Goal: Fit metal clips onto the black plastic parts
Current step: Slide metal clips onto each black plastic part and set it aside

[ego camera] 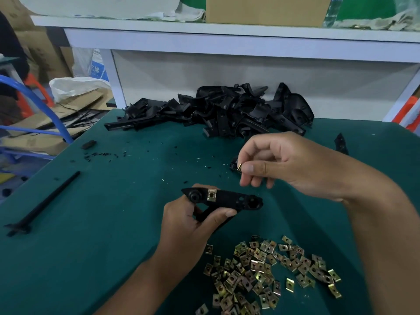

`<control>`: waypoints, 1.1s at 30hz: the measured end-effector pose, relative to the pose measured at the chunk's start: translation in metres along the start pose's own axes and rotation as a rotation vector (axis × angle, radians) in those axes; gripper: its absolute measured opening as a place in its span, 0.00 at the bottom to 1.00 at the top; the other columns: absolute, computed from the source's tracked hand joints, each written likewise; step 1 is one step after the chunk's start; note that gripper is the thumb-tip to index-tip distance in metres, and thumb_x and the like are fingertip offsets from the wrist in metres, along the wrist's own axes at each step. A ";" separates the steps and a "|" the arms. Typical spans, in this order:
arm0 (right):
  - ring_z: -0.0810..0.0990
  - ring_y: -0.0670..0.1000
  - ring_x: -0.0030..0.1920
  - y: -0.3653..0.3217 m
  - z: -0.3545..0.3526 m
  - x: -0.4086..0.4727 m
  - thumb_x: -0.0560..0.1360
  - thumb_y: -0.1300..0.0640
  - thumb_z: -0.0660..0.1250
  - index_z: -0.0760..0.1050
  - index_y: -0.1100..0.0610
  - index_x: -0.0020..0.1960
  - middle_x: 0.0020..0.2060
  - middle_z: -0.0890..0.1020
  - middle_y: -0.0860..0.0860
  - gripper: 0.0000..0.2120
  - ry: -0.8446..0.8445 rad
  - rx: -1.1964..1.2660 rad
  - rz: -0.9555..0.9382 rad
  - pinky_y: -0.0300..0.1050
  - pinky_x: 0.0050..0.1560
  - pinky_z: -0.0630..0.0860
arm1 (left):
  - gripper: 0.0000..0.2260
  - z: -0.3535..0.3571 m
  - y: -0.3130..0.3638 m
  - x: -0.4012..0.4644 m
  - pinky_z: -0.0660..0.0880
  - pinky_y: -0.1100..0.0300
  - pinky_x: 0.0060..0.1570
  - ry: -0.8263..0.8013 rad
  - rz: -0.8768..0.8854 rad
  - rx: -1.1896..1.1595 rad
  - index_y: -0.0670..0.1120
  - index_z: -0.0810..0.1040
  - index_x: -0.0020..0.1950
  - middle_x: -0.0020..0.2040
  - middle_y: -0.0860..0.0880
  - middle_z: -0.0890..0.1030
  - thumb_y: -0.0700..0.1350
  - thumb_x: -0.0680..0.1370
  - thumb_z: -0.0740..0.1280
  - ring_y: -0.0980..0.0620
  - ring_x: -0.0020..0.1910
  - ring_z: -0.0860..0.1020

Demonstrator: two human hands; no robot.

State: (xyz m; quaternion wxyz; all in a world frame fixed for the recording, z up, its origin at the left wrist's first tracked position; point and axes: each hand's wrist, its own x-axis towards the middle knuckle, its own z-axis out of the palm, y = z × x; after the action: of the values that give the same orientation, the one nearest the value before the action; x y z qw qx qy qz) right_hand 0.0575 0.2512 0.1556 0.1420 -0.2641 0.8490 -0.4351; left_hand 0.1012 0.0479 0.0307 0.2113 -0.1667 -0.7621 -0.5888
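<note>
a small factory or assembly workshop, set up for hand work. a desk (pixel 113 223) covered in green mat carries a bulk heap of black plastic parts (pixel 227 112) and a loose scatter of brass-coloured metal clips (pixel 268 269), with plastic shavings (pixel 100 154) strewn about. behind stands a white shelf (pixel 227 39) holding a cardboard box (pixel 266 10); flattened cardboard (pixel 45 123) and a white sack (pixel 77 85) lie on the floor at left.

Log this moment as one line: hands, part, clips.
left hand: holds black part, one clip fitted | right hand: pinches second clip above part | loose clips: piled on green mat
</note>
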 end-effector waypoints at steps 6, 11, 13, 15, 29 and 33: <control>0.83 0.44 0.44 -0.003 0.000 -0.001 0.74 0.48 0.72 0.83 0.49 0.50 0.46 0.86 0.50 0.08 0.018 0.056 -0.071 0.38 0.45 0.78 | 0.11 -0.001 0.003 -0.001 0.73 0.68 0.31 0.073 -0.022 0.000 0.63 0.83 0.48 0.39 0.62 0.84 0.67 0.73 0.69 0.59 0.32 0.80; 0.83 0.44 0.43 -0.005 0.001 0.000 0.71 0.51 0.73 0.85 0.53 0.49 0.44 0.87 0.48 0.09 0.009 0.093 -0.064 0.37 0.45 0.79 | 0.12 0.000 0.004 0.001 0.76 0.65 0.31 0.091 -0.033 0.030 0.67 0.82 0.49 0.41 0.63 0.84 0.70 0.72 0.67 0.58 0.34 0.82; 0.83 0.46 0.43 -0.006 0.002 0.000 0.72 0.55 0.74 0.84 0.55 0.49 0.46 0.87 0.51 0.07 -0.008 0.090 -0.054 0.38 0.45 0.79 | 0.16 0.000 0.004 0.001 0.77 0.64 0.32 0.094 -0.030 0.049 0.62 0.82 0.48 0.41 0.64 0.84 0.71 0.72 0.66 0.58 0.35 0.83; 0.85 0.49 0.45 -0.006 0.003 -0.001 0.74 0.58 0.75 0.83 0.55 0.50 0.46 0.87 0.52 0.06 -0.004 0.069 -0.048 0.39 0.44 0.80 | 0.16 -0.001 0.005 0.001 0.75 0.70 0.34 0.095 -0.024 0.054 0.61 0.82 0.49 0.41 0.65 0.84 0.70 0.73 0.67 0.61 0.37 0.83; 0.84 0.44 0.43 -0.004 0.004 0.001 0.75 0.53 0.74 0.81 0.50 0.51 0.44 0.87 0.47 0.05 0.020 -0.055 0.005 0.38 0.41 0.79 | 0.09 -0.002 0.004 0.001 0.76 0.67 0.33 0.090 0.005 0.085 0.68 0.80 0.48 0.42 0.65 0.84 0.69 0.73 0.67 0.62 0.38 0.82; 0.84 0.42 0.41 -0.003 0.005 0.001 0.75 0.51 0.74 0.82 0.47 0.49 0.42 0.87 0.45 0.04 0.015 -0.074 0.008 0.39 0.40 0.77 | 0.04 -0.002 0.005 0.000 0.75 0.70 0.34 0.080 0.017 0.107 0.68 0.80 0.47 0.43 0.67 0.83 0.64 0.74 0.69 0.64 0.39 0.82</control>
State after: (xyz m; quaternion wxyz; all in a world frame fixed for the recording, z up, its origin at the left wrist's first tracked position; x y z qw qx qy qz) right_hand 0.0598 0.2456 0.1548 0.1274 -0.2626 0.8667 -0.4046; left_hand 0.1034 0.0473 0.0352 0.2551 -0.1382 -0.7820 -0.5516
